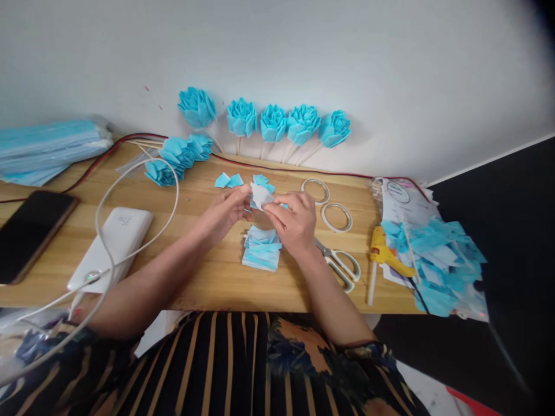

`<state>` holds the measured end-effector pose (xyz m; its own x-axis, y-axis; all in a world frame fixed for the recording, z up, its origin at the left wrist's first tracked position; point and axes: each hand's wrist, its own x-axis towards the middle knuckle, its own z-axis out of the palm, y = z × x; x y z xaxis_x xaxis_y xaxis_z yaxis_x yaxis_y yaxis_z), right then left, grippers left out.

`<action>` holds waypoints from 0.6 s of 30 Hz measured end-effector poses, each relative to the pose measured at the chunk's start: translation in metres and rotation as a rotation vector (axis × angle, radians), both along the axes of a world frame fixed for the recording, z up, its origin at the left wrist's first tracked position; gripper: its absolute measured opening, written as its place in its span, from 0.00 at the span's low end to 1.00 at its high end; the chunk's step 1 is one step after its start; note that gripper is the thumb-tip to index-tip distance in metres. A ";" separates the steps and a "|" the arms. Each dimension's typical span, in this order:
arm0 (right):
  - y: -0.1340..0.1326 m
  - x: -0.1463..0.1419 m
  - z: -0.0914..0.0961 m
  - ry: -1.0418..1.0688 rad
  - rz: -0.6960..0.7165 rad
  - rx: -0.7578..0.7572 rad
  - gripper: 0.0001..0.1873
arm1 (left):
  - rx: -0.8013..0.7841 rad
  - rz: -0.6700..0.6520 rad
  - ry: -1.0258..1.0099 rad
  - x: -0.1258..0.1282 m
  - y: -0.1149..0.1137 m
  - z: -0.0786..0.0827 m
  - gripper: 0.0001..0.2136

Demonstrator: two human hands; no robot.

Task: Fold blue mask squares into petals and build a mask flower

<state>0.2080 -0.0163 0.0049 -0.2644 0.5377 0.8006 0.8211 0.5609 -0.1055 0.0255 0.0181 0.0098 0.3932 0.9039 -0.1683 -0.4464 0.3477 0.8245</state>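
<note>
Between my two hands, above the middle of the table, is a small whitish petal piece [261, 196] of thin fabric. My left hand [232, 205] pinches its left edge between thumb and fingers. On the other side, the fingers of my right hand [293, 219] are closed on its lower right edge. Just below lies a stack of light blue fabric pieces [261, 249]. Behind my hands are loose blue petals [228, 180], some partly covered by the fingers. Scissors [340, 263] with pale handles lie beside my right wrist.
Blue fabric flowers [273, 122] on sticks lean along the wall; more [177, 159] lie at left. Two tape rolls [337, 218], a yellow glue gun [381, 248] and a blue scrap pile [442, 260] are right. A phone [32, 231] and corded power bank [115, 242] sit left.
</note>
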 end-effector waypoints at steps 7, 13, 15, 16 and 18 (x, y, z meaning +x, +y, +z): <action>0.000 0.003 -0.001 0.099 0.090 -0.118 0.06 | 0.032 0.104 0.052 -0.003 0.002 -0.004 0.17; 0.003 0.017 0.000 0.594 0.094 -0.365 0.12 | 0.058 0.158 0.032 -0.007 0.006 -0.004 0.16; 0.004 0.017 -0.001 0.646 0.162 -0.461 0.12 | 0.062 0.152 0.025 -0.008 0.006 -0.003 0.16; 0.004 0.017 -0.001 0.649 0.188 -0.501 0.13 | 0.064 0.149 0.024 -0.007 0.006 -0.002 0.16; 0.003 0.015 -0.002 0.629 0.213 -0.558 0.13 | 0.067 0.139 0.026 -0.007 0.005 -0.001 0.15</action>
<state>0.2234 -0.0130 0.0028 -0.0007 0.8849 0.4658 0.4008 0.4270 -0.8106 0.0185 0.0232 0.0087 0.2594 0.9590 -0.1142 -0.4646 0.2276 0.8558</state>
